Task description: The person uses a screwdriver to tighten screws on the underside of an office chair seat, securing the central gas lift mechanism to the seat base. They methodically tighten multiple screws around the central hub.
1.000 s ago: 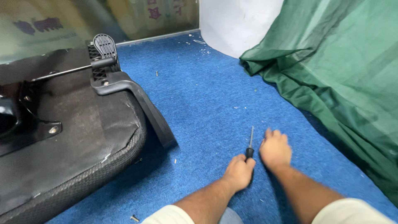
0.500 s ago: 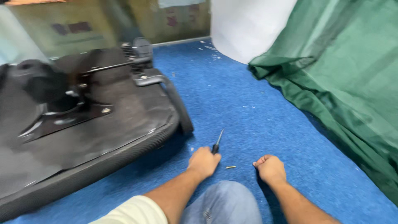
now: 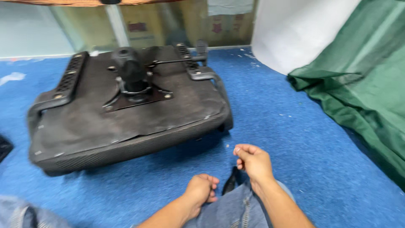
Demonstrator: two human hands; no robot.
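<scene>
My left hand [image 3: 201, 190] rests on my jeans-clad knee [image 3: 236, 209] with its fingers curled in and nothing in it. My right hand [image 3: 252, 162] hovers just above the knee, fingertips pinched together; I cannot tell whether something small sits between them. A dark screwdriver handle [image 3: 231, 181] pokes out on the blue carpet [image 3: 274, 126] between the two hands, touched by neither. In front of me lies an upturned black office chair seat [image 3: 126, 122], with its metal mechanism plate [image 3: 135, 86] bolted on top and armrest brackets on both sides.
A heap of green cloth [image 3: 358, 93] covers the carpet on the right. A large white roll [image 3: 295, 29] stands at the back right. Glass wall panels [image 3: 42, 29] run along the back. A dark object [image 3: 4, 147] shows at the left edge.
My view has swung left and the whole chair seat is now in sight. My left hand has let go of the screwdriver and drawn back onto my knee. My right hand has lifted off the carpet, fingers pinched.
</scene>
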